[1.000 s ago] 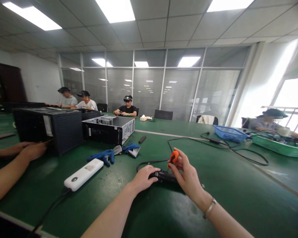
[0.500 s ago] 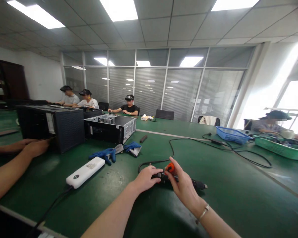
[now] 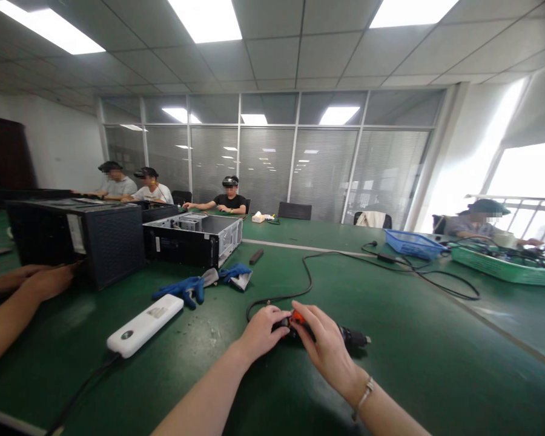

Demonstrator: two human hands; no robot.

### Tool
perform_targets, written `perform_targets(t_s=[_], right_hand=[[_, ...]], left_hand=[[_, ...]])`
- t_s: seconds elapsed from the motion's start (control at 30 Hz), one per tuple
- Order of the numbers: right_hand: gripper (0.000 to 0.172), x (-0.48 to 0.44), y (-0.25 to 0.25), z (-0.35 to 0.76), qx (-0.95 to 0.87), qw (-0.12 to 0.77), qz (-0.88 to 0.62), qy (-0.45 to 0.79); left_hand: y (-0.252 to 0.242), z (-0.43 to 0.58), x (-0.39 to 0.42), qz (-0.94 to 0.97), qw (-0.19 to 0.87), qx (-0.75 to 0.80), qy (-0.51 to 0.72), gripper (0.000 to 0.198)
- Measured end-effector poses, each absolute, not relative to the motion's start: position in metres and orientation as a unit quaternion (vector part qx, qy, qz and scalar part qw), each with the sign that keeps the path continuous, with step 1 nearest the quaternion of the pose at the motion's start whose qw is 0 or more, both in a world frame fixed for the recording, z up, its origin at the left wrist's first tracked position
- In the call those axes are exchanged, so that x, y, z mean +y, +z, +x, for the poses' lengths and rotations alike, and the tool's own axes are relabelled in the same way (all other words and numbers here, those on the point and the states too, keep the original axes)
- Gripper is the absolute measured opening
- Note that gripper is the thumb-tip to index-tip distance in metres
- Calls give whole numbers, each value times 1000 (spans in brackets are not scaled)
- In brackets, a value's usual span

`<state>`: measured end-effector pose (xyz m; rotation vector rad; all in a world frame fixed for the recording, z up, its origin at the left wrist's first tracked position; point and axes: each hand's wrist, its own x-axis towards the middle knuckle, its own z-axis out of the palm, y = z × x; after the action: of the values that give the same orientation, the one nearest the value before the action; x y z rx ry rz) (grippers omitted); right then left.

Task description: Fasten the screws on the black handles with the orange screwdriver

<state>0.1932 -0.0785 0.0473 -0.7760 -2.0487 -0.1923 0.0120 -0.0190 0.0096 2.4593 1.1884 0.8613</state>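
Green-topped bench [image 3: 436,375] carries everything here; places are clocked from the person's hands. At nine o'clock, a co-worker's hand [image 3: 49,281] rests against a black mesh-sided computer case [image 3: 113,248], and a white oblong power bank [image 3: 145,325] lies nearer. Blue work gloves [image 3: 181,290] and an open metal computer chassis [image 3: 193,242] sit at ten o'clock. Centre-bench, the left hand [image 3: 266,332] closes over a black corded handheld tool [image 3: 352,336], while the right hand [image 3: 327,345] pinches narrowly around its orange part [image 3: 297,317]. This close two-handed grip, tool kept low on the bench, steadies it well. Its black nose points toward three o'clock; a thin black cable [image 3: 272,298] curves away at ten. A blue plastic basket [image 3: 411,244] sits at two o'clock.
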Motion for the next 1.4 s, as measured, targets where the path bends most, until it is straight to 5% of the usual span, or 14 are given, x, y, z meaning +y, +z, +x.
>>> perform_targets(t_s=[1.0,1.23,1.4], right_hand=[[42,-80,44,190,-816,471,-318,-108],[55,-82,42,189,-831,464,-297,-79],[46,-80,41,191,-802,489,-323,-115]], left_hand=[[12,11,-19,852,136,399,310,27],[10,12,-17,853,132,403,304,22],[12,11,-18,851,141,406,302,28]])
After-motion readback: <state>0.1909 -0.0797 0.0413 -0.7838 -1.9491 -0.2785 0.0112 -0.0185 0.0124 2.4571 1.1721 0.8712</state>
